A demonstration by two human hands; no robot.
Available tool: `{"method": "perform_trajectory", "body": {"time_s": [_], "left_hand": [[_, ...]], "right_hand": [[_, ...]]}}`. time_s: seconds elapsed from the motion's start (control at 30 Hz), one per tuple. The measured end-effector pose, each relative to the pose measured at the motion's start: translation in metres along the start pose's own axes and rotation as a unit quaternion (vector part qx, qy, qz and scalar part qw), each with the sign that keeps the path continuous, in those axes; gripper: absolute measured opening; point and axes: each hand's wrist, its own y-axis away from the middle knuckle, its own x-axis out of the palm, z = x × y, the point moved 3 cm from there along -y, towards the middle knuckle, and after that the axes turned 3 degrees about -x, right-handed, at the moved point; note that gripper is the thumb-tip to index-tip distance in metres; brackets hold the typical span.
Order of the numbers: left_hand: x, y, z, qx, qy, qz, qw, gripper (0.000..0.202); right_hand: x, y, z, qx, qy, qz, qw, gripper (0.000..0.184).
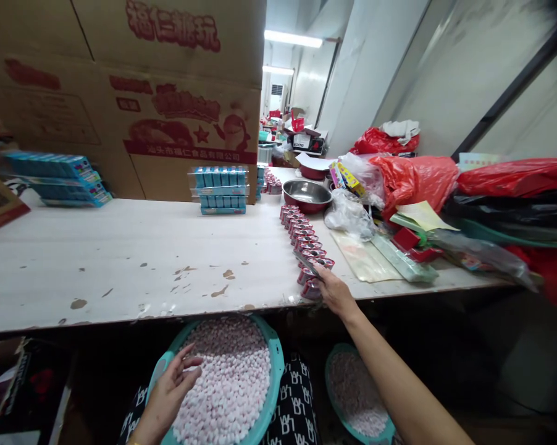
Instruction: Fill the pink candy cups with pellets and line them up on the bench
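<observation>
My right hand [336,292] reaches over the table's front edge, its fingers closed on a thin, flat, grey metal-looking tool [306,264]; I cannot make out its exact kind. Under the tool runs a row of small red-and-pink round containers [301,232], standing in pairs from the front edge toward the back. My left hand [174,382] hovers over a turquoise basin [276,358] with its fingers apart and nothing in them. White and pale pink candies [232,377] fill that basin, which rests between the legs in black-and-white patterned trousers [297,395].
A big cardboard carton [167,145] stands behind the table [134,259]. Stacked blue packs [223,190] sit before it. A steel bowl [307,193], plastic bags [350,216] and red bags [417,179] crowd the right. Below, a second turquoise basin [331,378] holds more candies.
</observation>
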Motion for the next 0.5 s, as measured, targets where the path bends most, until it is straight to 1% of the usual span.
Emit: {"method": "perform_trajectory", "body": {"time_s": [0.07, 0.17, 0.27, 0.37, 0.43, 0.5], "left_hand": [[-0.007, -0.002, -0.001, -0.007, 0.008, -0.019, 1.000, 0.083], [-0.011, -0.004, -0.007, -0.008, 0.011, -0.029, 0.999, 0.083], [-0.013, -0.002, -0.013, -0.015, 0.018, -0.030, 0.999, 0.083], [-0.018, -0.001, -0.013, -0.030, 0.024, -0.034, 0.999, 0.083], [-0.021, -0.002, -0.010, -0.031, 0.027, -0.051, 0.998, 0.083], [-0.024, -0.004, -0.008, -0.016, 0.034, -0.083, 0.996, 0.082]], "right_hand": [[-0.003, -0.019, -0.005, 0.018, 0.007, 0.003, 1.000, 0.037], [0.000, -0.042, -0.014, 0.042, 0.025, 0.033, 0.998, 0.033], [0.005, -0.047, -0.019, 0.050, 0.030, 0.051, 0.997, 0.028], [0.006, -0.045, -0.020, 0.042, 0.028, 0.056, 0.997, 0.028], [0.006, -0.052, -0.019, 0.031, 0.033, 0.055, 0.997, 0.029], [0.006, -0.068, -0.021, 0.026, 0.050, 0.050, 0.997, 0.030]]}}
